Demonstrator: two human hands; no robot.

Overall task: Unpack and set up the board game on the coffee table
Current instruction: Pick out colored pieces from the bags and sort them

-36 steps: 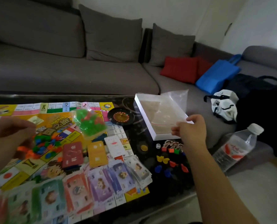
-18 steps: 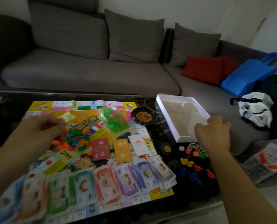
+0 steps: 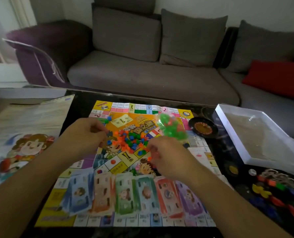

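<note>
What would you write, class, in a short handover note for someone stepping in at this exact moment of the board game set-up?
Left hand: fingers curled at the left edge of the pile of small orange, blue and green plastic pieces; hold unclear.
Right hand: pinching an orange piece at the pile's right edge.
Done: colourful paper game board unfolded on the black coffee table; paper money stacks laid along its near edge.
Left: sort the pile; open the clear bag of green pieces; place the black roulette wheel and tokens.
</note>
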